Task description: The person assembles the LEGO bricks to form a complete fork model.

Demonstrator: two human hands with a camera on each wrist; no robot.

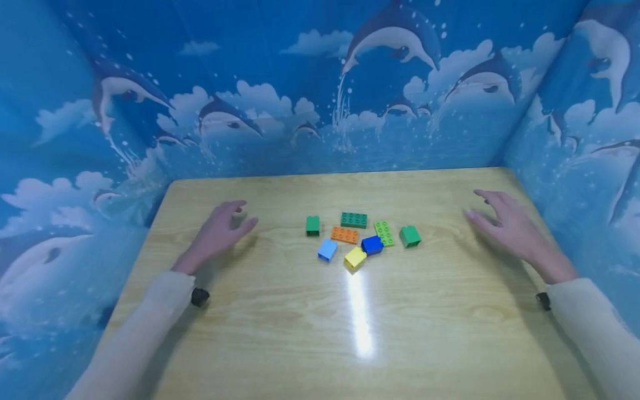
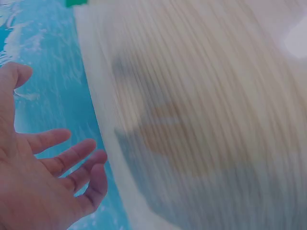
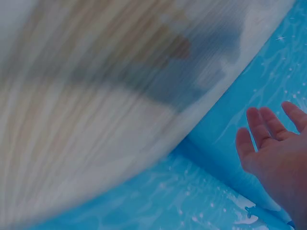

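Over the left part of the table my left hand (image 1: 220,229) hovers with relaxed fingers, holding nothing. My right hand (image 1: 510,226), also bare of any object, hovers over the right part with its fingers loosely spread. Between them lie toy building bricks: a green brick (image 1: 312,226) nearest my left hand, a dark green brick (image 1: 354,220), an orange brick (image 1: 344,235), a light blue brick (image 1: 327,250), a yellow brick (image 1: 355,259), a blue brick (image 1: 372,245), a lime green brick (image 1: 384,234) and another green brick (image 1: 410,236) nearest my right hand.
The wooden table (image 1: 270,311) has a bright glare streak in front of the bricks. A blue dolphin-print curtain (image 1: 280,133) stands along the back and both sides. Part of a green brick (image 2: 76,2) shows at the top of the left wrist view.
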